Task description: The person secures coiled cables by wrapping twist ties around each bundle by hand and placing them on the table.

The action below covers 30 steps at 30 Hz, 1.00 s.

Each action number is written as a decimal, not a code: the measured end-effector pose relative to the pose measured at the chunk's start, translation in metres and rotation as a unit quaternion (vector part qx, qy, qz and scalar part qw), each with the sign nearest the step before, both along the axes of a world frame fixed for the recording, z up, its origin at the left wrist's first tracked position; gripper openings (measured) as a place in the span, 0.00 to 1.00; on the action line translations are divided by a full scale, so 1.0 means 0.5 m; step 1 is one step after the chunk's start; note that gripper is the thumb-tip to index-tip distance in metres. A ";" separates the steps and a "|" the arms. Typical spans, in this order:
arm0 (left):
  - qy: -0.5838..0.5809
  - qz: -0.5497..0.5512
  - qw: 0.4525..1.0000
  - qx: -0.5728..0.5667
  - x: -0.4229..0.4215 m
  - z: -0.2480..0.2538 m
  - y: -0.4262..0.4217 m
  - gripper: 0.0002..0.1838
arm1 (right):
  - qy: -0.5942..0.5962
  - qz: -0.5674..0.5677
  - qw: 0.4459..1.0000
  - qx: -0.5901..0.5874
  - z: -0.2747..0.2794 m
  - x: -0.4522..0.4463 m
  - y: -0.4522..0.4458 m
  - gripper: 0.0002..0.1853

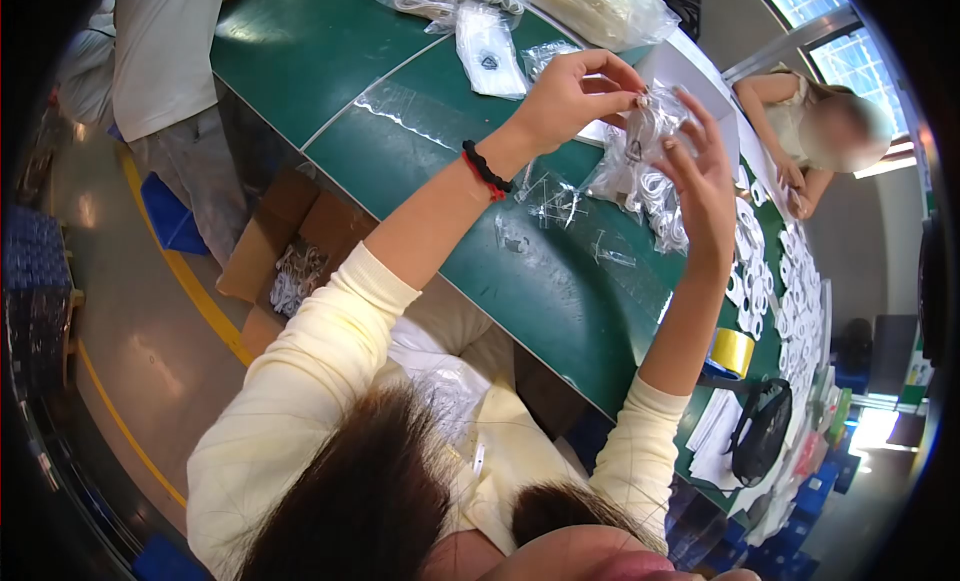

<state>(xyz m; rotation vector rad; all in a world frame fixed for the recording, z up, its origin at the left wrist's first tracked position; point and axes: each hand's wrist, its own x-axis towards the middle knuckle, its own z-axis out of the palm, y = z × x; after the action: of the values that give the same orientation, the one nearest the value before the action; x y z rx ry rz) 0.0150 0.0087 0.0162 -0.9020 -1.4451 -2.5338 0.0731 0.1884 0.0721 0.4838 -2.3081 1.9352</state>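
Note:
A small clear plastic bag (655, 121) with something white inside is held up between my two hands, over the green table (560, 291). My left hand (585, 91) pinches the top edge of the bag between thumb and index finger. Around the bag's right side curve the fingers of my right hand (700, 171), some of them a little spread. Just below the bag, more clear bags with coiled white cables (655, 206) lie on the table, close to my right hand. Thin clear scraps (550, 201) lie left of them.
Bagged white items (490, 56) and a large plastic bag (605, 11) lie at the far edge. White ring-like parts (795, 291), yellow tape (733, 353) and a black pouch (762, 436) are right. A co-worker (785, 131) sits across; another person (170, 61) stands left, near an open carton (270, 231).

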 end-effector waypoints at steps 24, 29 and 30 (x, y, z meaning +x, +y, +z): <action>-0.194 0.287 0.932 0.106 -0.093 -0.043 -0.064 0.12 | 0.046 -0.097 0.792 0.602 -0.158 -0.210 -0.191 0.29; -0.210 0.324 0.921 0.048 -0.107 -0.060 -0.066 0.14 | 0.099 -0.135 0.870 0.464 -0.166 -0.222 -0.148 0.25; -0.211 0.341 0.916 0.013 -0.111 -0.063 -0.064 0.17 | 0.129 -0.146 0.870 0.453 -0.172 -0.227 -0.127 0.24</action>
<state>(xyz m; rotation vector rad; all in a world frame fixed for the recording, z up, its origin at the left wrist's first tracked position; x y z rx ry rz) -0.0404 -0.0231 -0.0154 0.1816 -1.4663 -2.2395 -0.0406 0.1250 -0.0142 0.3716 -2.7503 0.5206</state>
